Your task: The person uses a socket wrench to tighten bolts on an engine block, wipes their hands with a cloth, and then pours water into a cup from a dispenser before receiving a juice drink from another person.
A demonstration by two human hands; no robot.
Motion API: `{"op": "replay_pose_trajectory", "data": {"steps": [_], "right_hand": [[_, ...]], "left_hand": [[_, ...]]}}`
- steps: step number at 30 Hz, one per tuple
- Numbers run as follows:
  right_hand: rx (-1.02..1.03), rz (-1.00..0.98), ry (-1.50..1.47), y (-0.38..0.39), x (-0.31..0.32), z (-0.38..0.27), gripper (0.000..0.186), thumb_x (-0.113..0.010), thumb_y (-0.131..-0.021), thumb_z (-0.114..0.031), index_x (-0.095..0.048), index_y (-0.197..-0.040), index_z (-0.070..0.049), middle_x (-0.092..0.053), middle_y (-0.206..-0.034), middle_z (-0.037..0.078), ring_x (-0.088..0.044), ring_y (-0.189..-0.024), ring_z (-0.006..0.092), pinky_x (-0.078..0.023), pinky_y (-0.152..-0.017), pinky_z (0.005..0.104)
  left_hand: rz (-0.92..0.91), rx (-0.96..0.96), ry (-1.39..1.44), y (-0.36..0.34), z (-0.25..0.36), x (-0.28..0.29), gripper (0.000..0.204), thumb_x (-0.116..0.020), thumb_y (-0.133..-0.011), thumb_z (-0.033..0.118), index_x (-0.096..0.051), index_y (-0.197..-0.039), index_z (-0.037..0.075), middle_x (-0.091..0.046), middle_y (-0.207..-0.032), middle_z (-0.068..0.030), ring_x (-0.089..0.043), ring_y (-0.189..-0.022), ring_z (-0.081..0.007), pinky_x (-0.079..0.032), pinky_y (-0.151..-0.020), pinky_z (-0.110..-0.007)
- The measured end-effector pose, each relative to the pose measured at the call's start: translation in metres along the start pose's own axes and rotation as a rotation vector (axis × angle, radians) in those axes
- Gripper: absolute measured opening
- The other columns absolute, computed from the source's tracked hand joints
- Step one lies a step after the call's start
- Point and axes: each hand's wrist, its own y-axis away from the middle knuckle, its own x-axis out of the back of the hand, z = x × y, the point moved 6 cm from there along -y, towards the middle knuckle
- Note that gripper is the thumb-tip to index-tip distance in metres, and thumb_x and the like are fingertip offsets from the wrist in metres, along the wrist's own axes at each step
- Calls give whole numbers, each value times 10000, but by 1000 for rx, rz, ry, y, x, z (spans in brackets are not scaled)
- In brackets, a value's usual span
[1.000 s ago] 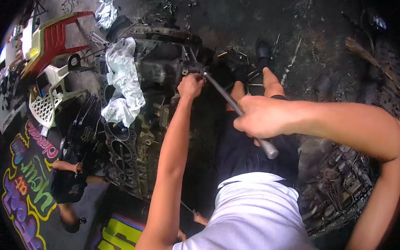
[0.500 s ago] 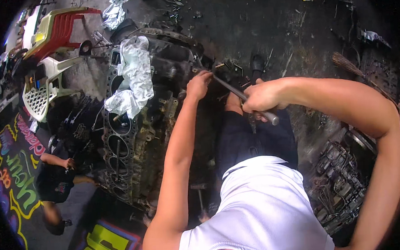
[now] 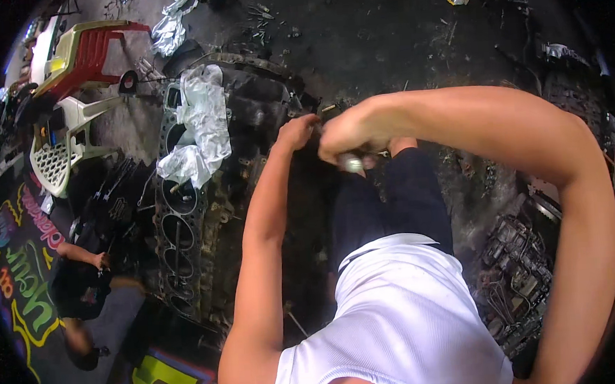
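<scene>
My right hand [image 3: 343, 138] is wrapped around the handle of a long metal wrench [image 3: 352, 163], whose shiny end pokes out below the fist. My left hand [image 3: 296, 131] sits just left of it, closed on the wrench's head where it meets the dark greasy engine block [image 3: 262, 118]. Both hands almost touch. The wrench's shaft is mostly hidden by my fingers. I stand over the block in a white shirt and dark shorts.
A crumpled plastic sheet [image 3: 200, 124] lies on a cylinder head gasket [image 3: 177, 226]. Red and white plastic chairs [image 3: 72, 86] stand at the far left. Another person [image 3: 79, 287] crouches at lower left. More engine parts [image 3: 520, 271] lie on the dark oily floor at right.
My right hand has swung the wrench handle leftward and up toward my left hand. The left hand has stayed at the wrench head. My view has shifted lower.
</scene>
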Motion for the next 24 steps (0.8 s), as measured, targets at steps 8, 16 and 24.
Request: {"op": "replay_pose_trajectory", "data": {"steps": [8, 16, 24], "right_hand": [[65, -148, 775, 18, -7, 4, 219, -489, -799, -178, -530, -868, 26, -530, -642, 114, -552, -562, 213, -447, -493, 364], [-54, 368, 951, 36, -2, 32, 299, -517, -748, -35, -482, -1028, 64, -594, -936, 293, -593, -909, 406, -497, -732, 420], [146, 357, 709, 38, -8, 46, 251, -552, -722, -19, -533, -955, 75, -590, -886, 286, -587, -858, 402, -474, -717, 428]], "left_hand": [[-34, -100, -15, 4, -12, -5, 420, -464, -793, 112, -537, -1194, 216, -524, -1242, -14, -547, -1056, -282, -453, -866, -387], [439, -516, 482, 59, 94, 24, 328, -443, -832, 247, -630, -1030, 63, -582, -1141, -129, -530, -1068, -292, -412, -907, -392], [549, -479, 810, 87, 182, 20, 557, -220, -906, 355, -654, -765, 36, -585, -645, -199, -541, -593, -399, -435, -600, -450]]}}
